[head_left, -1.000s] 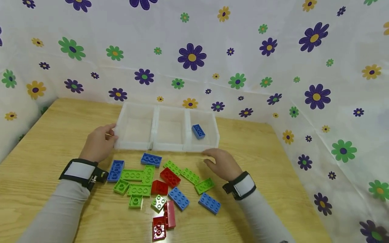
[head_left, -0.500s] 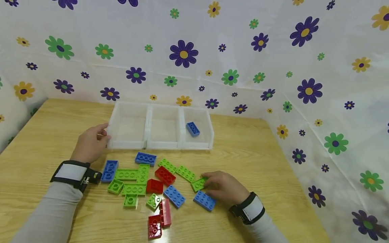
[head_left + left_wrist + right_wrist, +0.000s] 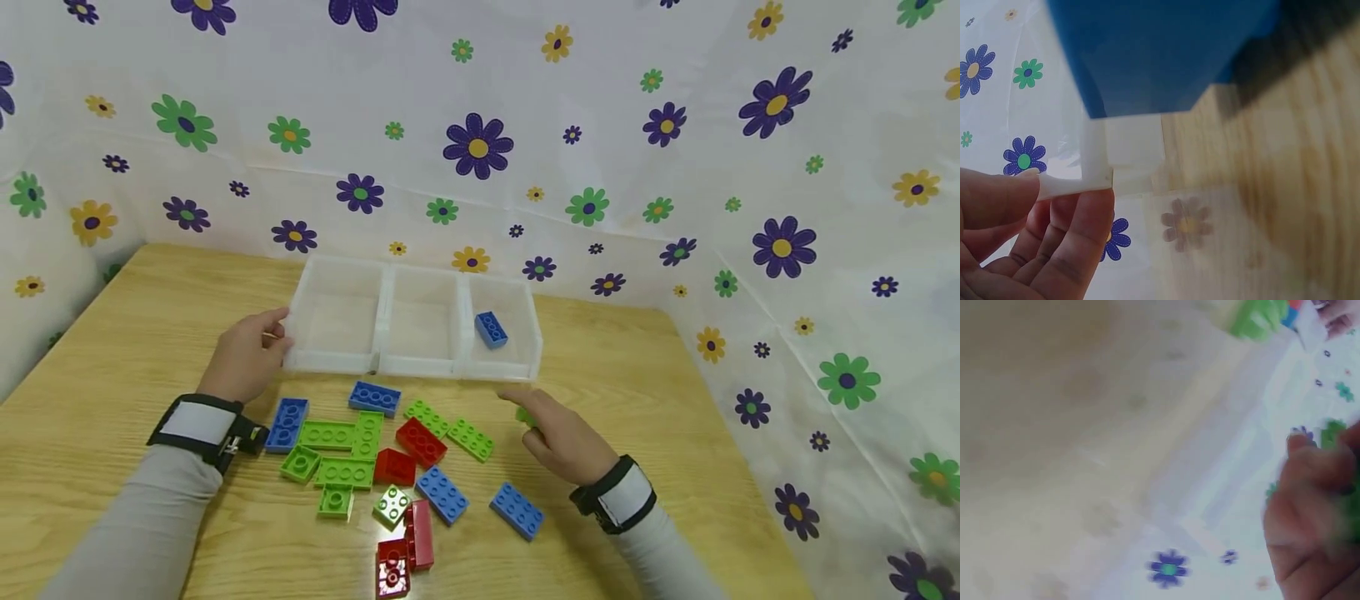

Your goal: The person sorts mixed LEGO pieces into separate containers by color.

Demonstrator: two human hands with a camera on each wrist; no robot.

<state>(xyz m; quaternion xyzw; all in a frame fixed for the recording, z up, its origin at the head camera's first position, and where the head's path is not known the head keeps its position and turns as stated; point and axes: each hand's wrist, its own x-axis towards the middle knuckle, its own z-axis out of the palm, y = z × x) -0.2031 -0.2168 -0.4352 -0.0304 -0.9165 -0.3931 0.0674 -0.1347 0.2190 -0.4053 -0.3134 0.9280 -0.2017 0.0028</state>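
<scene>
My left hand (image 3: pixel 243 358) pinches the left wall of a white three-compartment tray (image 3: pixel 420 367). In the left wrist view, thumb and fingers meet on the tray's edge (image 3: pixel 1075 187), and a blue brick (image 3: pixel 1154 56) looms at the top. Just in front of the tray's right compartment, my right hand (image 3: pixel 570 442) holds a green brick (image 3: pixel 527 417), mostly hidden by the fingers. The right wrist view is blurred, with some of that green showing beside the fingers. One blue brick (image 3: pixel 491 330) lies in the right compartment.
Several green bricks (image 3: pixel 343 472) lie studs down in front of the tray. Red bricks (image 3: pixel 422 442) and blue bricks (image 3: pixel 517 511) are scattered among them on the wooden table (image 3: pixel 637 375). A flower-patterned cloth (image 3: pixel 405 83) hangs behind and along the sides.
My right hand went down to the green brick by the blue one, took hold of it, and has lifted it up toward the tray. My left hand stays on the tray.
</scene>
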